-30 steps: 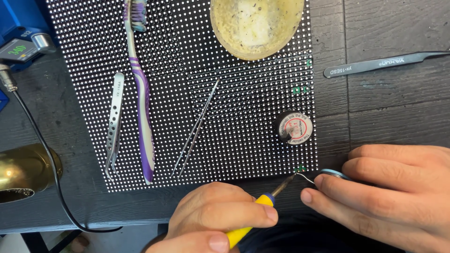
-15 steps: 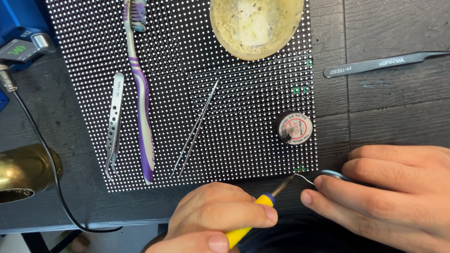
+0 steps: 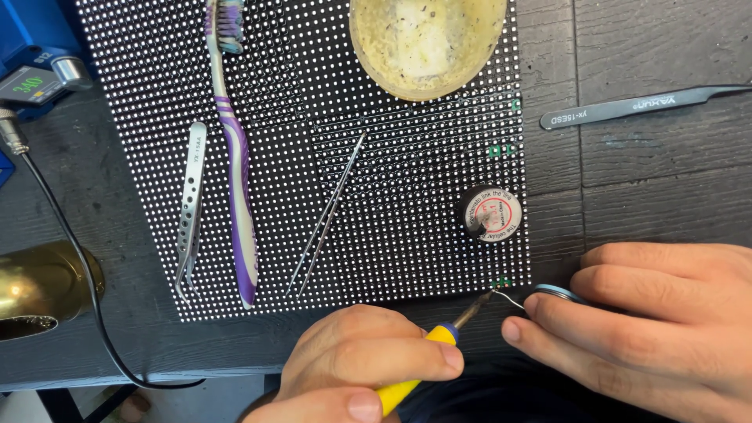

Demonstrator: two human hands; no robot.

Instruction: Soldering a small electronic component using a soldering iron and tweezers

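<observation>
Nothing has moved: the left hand [image 3: 368, 360] still grips the yellow soldering iron [image 3: 439, 345] and the right hand [image 3: 650, 321] pinches thin wire [image 3: 513, 300] at the dotted board's [image 3: 376, 196] bottom corner.

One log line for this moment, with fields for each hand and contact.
left hand: holds iron | right hand: holds solder | contact: tip on panel corner

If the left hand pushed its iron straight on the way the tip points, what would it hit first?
The left hand aims the soldering iron up-right; its tip already looks to meet the solder wire at the dotted panel corner, though depth is unclear.
</observation>
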